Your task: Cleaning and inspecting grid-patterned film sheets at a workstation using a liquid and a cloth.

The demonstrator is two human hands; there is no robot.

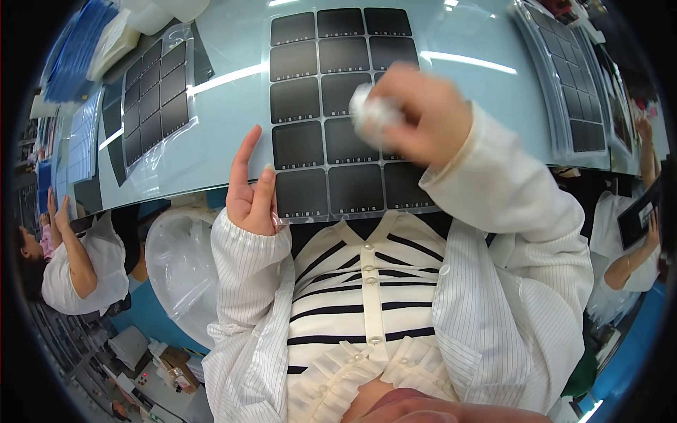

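Note:
A clear sheet with rows of black rectangular panels point(355, 187) lies on the glass-topped table in front of me, its near edge at the table's edge. My left hand point(252, 194) is beside the sheet's near left corner, index finger stretched up and thumb at the sheet's border. It grips nothing that I can see; its other fingers are partly folded. Over the right part of the sheet, my right hand point(427, 116) is closed around a crumpled white wad point(372, 116), like a cloth or tissue. Both are blurred by motion, and they hide some panels.
A smaller sheet of black panels point(156, 95) lies on the table point(229, 42) to the left. Stacked panel sheets point(575, 77) are at the right. Blue sheets point(74, 46) are piled far left. A plastic-lined bin point(182, 261) stands below the table. Other people sit at both sides.

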